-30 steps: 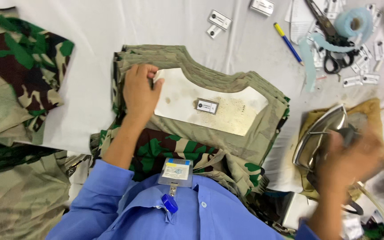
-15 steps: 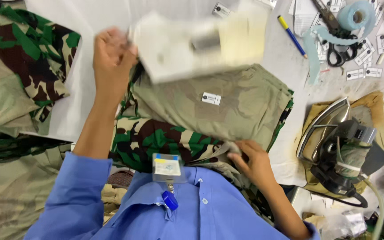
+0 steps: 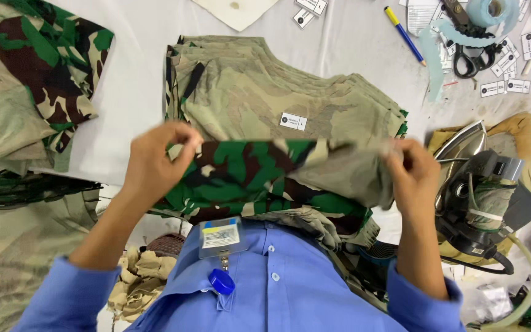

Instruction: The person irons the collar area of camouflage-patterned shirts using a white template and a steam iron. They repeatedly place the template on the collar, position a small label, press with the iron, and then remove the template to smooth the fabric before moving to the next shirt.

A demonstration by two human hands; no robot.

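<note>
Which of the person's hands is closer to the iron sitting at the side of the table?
The right hand. It grips the camouflage fabric piece just beside the iron; the left hand holds the fabric's far end, across the table.

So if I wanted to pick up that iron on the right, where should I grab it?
Take the iron by its dark handle on top, coming down from above. It lies tilted on a tan pad with its shiny soleplate facing left, so keep your hand off that metal side, and mind the hose at its lower end.

The left hand (image 3: 155, 161) and right hand (image 3: 414, 172) are pinching a camouflage fabric piece (image 3: 259, 175) taut above the stacked garments (image 3: 259, 98) on the tabletop (image 3: 136, 80).
</note>
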